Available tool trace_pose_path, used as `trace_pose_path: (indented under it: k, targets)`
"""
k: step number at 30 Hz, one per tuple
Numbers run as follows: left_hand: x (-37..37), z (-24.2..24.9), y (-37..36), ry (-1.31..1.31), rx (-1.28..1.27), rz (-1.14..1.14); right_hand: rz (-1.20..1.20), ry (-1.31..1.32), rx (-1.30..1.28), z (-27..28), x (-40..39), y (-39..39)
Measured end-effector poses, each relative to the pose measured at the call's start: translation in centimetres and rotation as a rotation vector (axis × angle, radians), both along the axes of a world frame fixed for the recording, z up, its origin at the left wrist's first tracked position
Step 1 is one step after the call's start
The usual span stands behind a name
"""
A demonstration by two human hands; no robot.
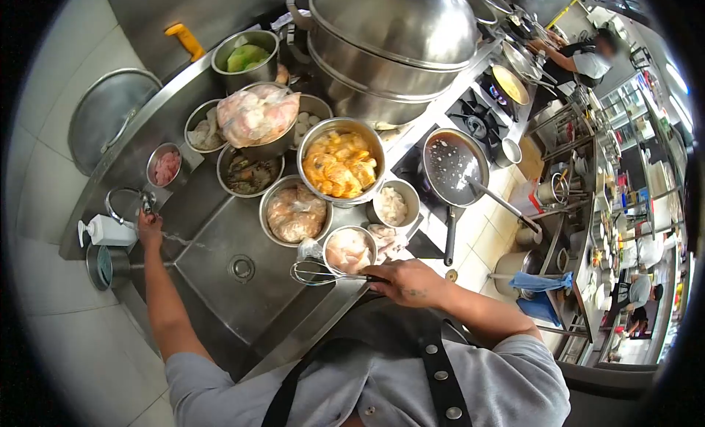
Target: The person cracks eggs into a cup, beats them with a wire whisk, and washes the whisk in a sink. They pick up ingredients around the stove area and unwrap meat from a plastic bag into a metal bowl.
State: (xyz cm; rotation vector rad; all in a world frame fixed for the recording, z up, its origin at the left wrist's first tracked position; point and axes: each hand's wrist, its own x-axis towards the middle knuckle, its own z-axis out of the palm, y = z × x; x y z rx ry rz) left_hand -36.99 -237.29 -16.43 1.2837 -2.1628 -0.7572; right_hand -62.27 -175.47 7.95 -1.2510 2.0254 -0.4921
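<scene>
My left hand (150, 227) reaches over the sink (220, 309) and closes on the faucet (147, 201). A thin stream of water runs from there into the basin. In my right hand (411, 281) is the dark handle of a wire whisk (312, 273), held level over the sink's front edge. Just beyond the whisk stands a metal bowl of pale raw meat (348, 252). A white pump bottle (110, 231) is close to my left hand, and a small bowl of pink meat (166, 167) sits behind the faucet.
Several metal bowls crowd the sink's far side, among them one of yellow marinated meat (339, 166) and a bagged chunk (258, 115). A large steamer (393, 45) stands behind. To the right, a wok (455, 168) rests on the stove. Another person (587, 60) is at the far stove.
</scene>
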Motion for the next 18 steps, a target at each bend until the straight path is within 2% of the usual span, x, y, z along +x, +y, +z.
trace_pose_path:
  k: [1,4,6,7,8,10,11,15,18]
  targets:
    - [0.3,-0.4,0.2,0.102,0.040,-0.020,-0.015,0.006,-0.003,0.4,-0.2,0.8]
    - [0.8,-0.2,0.8,0.086,0.143,0.054,-0.126,-0.008,-0.037,0.6,-1.3,3.3]
    - [2.8,-3.0,-0.6,0.128,0.160,0.129,-0.206,-0.052,-0.032,0.1,-2.4,5.3]
    - [3.3,-4.1,-0.4,0.146,0.168,0.170,-0.197,0.007,-0.055,0.0,-3.2,6.4]
    - [3.7,-4.4,0.9,0.033,0.078,0.226,-0.211,-0.010,-0.016,0.2,-3.9,7.3]
    - [4.9,-2.8,3.1,-0.198,-0.108,0.341,-0.234,-0.046,0.056,0.8,-5.6,9.0]
    - [5.0,-0.9,5.1,-0.270,-0.017,0.412,-0.240,-0.024,0.048,0.2,-6.4,10.2]
    - [6.6,2.7,10.9,-0.511,-0.141,0.585,-0.231,-0.140,0.049,0.9,-10.2,13.3]
    - [7.8,6.3,15.0,-0.457,-0.165,0.676,-0.212,-0.181,-0.034,1.1,-13.5,15.6]
